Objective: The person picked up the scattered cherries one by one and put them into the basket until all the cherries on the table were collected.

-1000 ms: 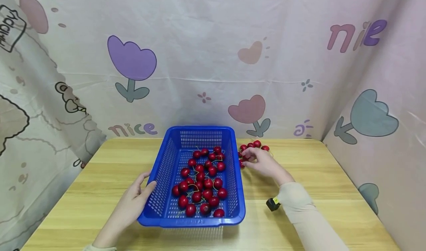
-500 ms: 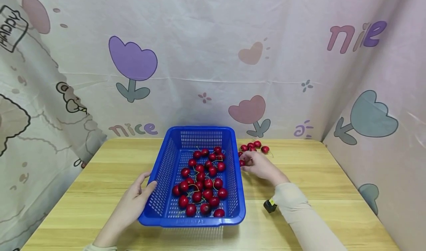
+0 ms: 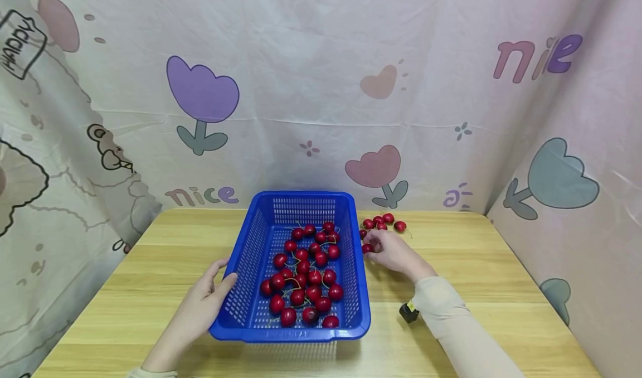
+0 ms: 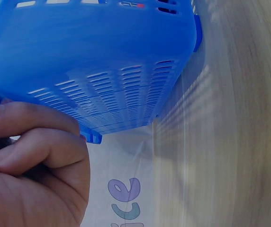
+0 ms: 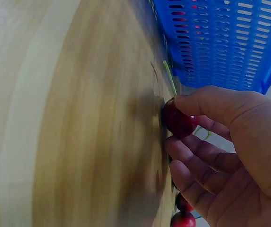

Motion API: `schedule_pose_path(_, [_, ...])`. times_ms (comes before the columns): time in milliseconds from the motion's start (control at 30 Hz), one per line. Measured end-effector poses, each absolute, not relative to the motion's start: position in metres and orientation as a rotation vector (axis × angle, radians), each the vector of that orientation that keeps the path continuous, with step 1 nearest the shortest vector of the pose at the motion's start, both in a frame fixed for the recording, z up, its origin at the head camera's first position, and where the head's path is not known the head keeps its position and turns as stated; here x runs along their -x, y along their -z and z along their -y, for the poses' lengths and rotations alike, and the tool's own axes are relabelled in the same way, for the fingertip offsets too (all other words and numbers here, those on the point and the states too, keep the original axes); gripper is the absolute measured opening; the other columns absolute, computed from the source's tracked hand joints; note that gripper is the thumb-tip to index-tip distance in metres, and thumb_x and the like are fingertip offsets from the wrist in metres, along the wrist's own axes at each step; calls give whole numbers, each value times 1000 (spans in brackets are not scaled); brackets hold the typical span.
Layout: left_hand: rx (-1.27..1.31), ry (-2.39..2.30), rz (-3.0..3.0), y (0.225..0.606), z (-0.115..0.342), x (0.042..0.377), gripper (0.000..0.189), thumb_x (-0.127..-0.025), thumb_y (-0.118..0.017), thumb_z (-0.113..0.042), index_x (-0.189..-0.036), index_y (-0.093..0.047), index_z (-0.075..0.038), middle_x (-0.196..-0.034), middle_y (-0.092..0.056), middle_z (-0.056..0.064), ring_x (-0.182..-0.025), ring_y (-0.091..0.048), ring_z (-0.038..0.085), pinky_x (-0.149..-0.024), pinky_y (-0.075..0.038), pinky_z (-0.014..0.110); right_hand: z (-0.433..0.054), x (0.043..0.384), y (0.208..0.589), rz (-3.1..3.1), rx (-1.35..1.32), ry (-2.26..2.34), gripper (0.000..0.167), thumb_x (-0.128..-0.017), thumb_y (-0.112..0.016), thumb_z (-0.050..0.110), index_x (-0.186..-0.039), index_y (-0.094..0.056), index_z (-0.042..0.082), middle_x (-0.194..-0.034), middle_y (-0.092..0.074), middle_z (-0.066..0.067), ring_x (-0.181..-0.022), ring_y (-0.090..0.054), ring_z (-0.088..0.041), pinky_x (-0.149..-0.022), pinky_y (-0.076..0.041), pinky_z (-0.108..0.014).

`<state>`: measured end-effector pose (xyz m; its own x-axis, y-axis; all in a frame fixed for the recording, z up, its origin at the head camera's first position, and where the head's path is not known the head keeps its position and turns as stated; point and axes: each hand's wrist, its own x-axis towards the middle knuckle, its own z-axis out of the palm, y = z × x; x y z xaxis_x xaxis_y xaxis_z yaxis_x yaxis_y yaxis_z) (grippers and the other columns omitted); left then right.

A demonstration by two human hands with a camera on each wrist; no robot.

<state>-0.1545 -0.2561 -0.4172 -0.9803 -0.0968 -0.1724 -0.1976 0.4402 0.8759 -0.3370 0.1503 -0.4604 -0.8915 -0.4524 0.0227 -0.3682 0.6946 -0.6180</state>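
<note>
A blue plastic basket (image 3: 236, 333) with slotted walls stands mid-table, with several stemmed red cherries (image 3: 303, 267) inside. At its left side my left hand (image 3: 200, 300) grips the rim, thumb on top. The left wrist view has the curled fingers (image 4: 40, 137) against the basket wall (image 4: 102, 52). Just beyond the right wall, my right hand (image 3: 396, 252) pinches a cherry (image 5: 178, 118) between thumb and fingers, low over the table; its green stem points away from the palm. In the head view part of that cherry (image 3: 368, 248) is hidden by the fingers.
Several loose cherries (image 3: 382, 220) lie behind the right hand, near the table's back edge. A small black device (image 3: 408, 313) sits at the right wrist. A printed curtain (image 3: 301, 88) borders the wooden table (image 3: 476, 277) at the back and sides.
My right hand has come slightly nearer to me, and its fingers have drawn in on the cherry beside the basket. The left hand keeps its hold on the rim.
</note>
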Motion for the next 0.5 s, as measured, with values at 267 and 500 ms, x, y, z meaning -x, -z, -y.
schedule_pose_path(267, [267, -1587, -2585, 418, 256, 155, 60, -115, -49, -41, -165, -32, -14, -103, -74, 17, -81, -77, 24, -64, -67, 38, -161, 340, 441, -2797, 648, 978, 23, -93, -81, 9, -115, -74, 7, -102, -76, -6, -91, -69, -18, -90, -63, -41])
schedule_pose_path(500, [269, -1593, -2578, 417, 256, 155, 59, -116, -49, -40, -165, -32, -14, -102, -74, 17, -81, -77, 24, -63, -67, 38, -164, 349, 408, -2776, 749, 990, 27, -95, -77, 7, -120, -70, -1, -103, -75, -11, -93, -70, -21, -86, -59, -37])
